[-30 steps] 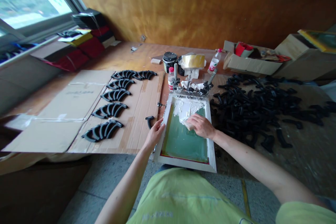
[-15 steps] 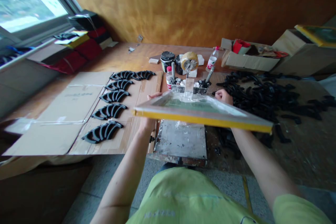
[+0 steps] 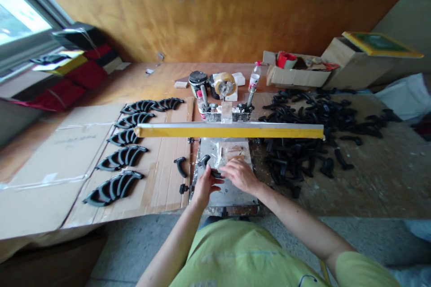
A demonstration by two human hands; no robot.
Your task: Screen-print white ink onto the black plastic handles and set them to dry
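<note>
Over the flat metal plate (image 3: 232,193), my left hand (image 3: 204,187) grips a curved black plastic handle (image 3: 204,160), fingers closed round its lower part. My right hand (image 3: 240,174) reaches in from the other side with bent fingers at the handle's right end, partly hiding it. Just beyond both hands, a screen-printing frame (image 3: 232,132) with a yellow edge stands raised, seen edge-on. It is attached to a clamp stand (image 3: 226,112) behind. A single black handle (image 3: 181,167) lies on the cardboard left of the plate.
Rows of nested black handles (image 3: 123,158) lie on the cardboard sheet (image 3: 161,188) at left. A loose heap of black handles (image 3: 313,112) covers the right side. Behind the stand are an ink tub (image 3: 198,81), a tape roll (image 3: 225,85), a bottle (image 3: 255,76) and an open carton (image 3: 296,76).
Both hands have left the frame's sides and come together over the plate, now on a black handle. The frame now appears edge-on. A single handle now shows on the cardboard beside the plate.
</note>
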